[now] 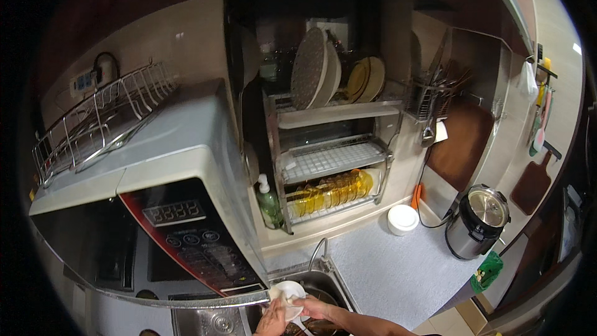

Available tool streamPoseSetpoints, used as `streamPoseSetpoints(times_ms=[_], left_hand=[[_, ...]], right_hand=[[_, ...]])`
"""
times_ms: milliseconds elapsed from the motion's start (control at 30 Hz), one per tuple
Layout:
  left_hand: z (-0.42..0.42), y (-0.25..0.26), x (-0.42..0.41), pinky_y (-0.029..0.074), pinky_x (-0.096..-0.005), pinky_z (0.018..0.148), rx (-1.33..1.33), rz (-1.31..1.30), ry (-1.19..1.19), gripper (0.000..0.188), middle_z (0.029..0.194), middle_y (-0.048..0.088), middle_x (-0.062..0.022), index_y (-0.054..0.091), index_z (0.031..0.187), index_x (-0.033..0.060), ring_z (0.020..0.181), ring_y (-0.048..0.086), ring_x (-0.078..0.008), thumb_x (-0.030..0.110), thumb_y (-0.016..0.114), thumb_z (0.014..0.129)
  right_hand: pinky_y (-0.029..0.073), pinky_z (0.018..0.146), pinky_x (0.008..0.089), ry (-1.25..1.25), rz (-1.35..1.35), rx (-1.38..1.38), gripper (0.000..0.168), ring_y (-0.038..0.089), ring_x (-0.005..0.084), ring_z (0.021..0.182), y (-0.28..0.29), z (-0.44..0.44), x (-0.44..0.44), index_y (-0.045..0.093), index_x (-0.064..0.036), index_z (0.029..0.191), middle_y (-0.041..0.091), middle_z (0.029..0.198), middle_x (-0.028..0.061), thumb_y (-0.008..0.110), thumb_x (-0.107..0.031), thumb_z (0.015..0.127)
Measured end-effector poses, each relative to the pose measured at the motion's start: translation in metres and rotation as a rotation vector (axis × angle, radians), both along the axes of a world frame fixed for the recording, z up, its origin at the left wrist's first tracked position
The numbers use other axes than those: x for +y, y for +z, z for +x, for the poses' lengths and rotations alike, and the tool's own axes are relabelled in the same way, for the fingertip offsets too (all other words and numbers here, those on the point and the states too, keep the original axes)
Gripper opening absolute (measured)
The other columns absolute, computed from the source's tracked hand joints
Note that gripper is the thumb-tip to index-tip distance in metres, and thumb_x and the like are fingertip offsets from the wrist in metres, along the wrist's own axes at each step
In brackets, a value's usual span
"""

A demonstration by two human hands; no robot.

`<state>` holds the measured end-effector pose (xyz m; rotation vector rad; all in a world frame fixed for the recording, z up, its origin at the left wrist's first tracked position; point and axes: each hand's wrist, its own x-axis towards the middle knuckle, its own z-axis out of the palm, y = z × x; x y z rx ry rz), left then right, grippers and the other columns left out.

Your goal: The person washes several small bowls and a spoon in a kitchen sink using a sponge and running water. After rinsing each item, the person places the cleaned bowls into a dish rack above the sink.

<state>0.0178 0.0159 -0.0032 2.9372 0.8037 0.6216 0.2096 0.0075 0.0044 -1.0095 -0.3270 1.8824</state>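
Observation:
Over the sink basin [343, 284], at the bottom of the head view, my two hands hold a small white bowl [291, 289]. My left hand [274, 318] lies against its near left side, with something pale, perhaps a cloth or sponge, by the fingers. My right hand [313, 308] grips its right edge. Below the bowl, a white utensil handle and dark dishes lie in the basin, partly hidden by my hands and forearm. A curved metal faucet [318, 251] rises just behind the basin.
A microwave [196, 163] juts out at left above the sink. Behind stand a dish rack [338, 112] and a green soap bottle [269, 205]. On the right counter [382, 275] are a white lidded container [403, 220] and an electric pressure cooker [478, 221].

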Motion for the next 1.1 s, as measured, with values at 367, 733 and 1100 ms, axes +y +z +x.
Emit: streamPoseSetpoints(times_ms=[367, 733, 1100], left_hand=[[0.020, 0.038, -0.014, 0.025, -0.0461, 0.111, -0.029, -0.335, 0.158, 0.066, 0.145, 0.030, -0.0254, 0.035, 0.137, -0.0063, 0.134, 0.028, -0.0414, 0.023, 0.059, 0.084], [0.011, 0.005, -0.016, 0.051, -0.0479, 0.086, -0.091, -0.112, 0.208, 0.016, 0.101, 0.059, -0.0361, 0.047, 0.093, -0.0081, 0.092, 0.063, -0.0442, 0.004, 0.052, 0.084], [0.001, -0.012, -0.032, 0.037, -0.0462, 0.106, -0.189, -0.321, 0.225, 0.032, 0.126, 0.047, -0.0342, 0.041, 0.113, -0.0147, 0.119, 0.050, -0.0409, 0.001, 0.045, 0.085]], right_hand=[[0.052, 0.077, 0.0355, -0.115, -0.083, -0.061, 0.031, 0.061, 0.0187, 0.091, -0.012, -0.004, 0.011, 0.057, 0.001, 0.112, 0.063, 0.099, 0.0079, 0.054, -0.025, 0.095], [0.054, 0.073, 0.0368, -0.432, -0.173, -0.109, 0.025, 0.063, 0.0258, 0.083, -0.004, -0.053, -0.010, 0.050, 0.005, 0.113, 0.060, 0.098, 0.0137, 0.054, -0.005, 0.090], [0.052, 0.076, 0.0354, -0.443, -0.005, -0.329, 0.028, 0.063, 0.0222, 0.086, 0.021, -0.083, -0.020, 0.056, 0.000, 0.112, 0.063, 0.098, 0.0120, 0.056, 0.003, 0.085]])
